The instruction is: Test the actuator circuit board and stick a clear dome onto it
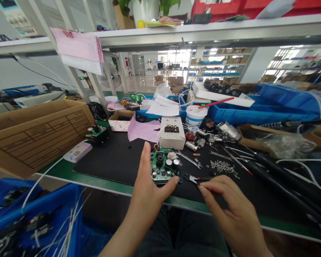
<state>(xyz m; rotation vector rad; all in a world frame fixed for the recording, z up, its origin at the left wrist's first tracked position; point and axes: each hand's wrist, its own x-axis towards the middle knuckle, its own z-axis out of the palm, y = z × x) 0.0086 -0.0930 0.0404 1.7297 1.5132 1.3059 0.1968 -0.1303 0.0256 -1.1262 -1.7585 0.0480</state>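
Green board is sitting flat on the black mat, nr the front edge of the bench, more or less mid-view. L hand is spanning it: fingers are standing straight along the board's left side, thumb is reaching across to the near right corner. Hand's spread wide w/ the board btwn thumb & fingers; can't tell how firmly it's pressing. R hand is hovering low to the right, thumb & forefinger pinching tight at the red handle of the pliers; other fingers are curling under, partly hidden. Pliers' metal head is pointing left, just beside the board's near right corner.

Wrench is lying behind the pliers, slanting, w/ loose screws spreading to its right. Grey box is standing right behind the board, pink sheet lying on its left, white tub sitting behind, to the right. Far left, big carton is leaning over the bench; below it, blue bin is holding parts & wires.
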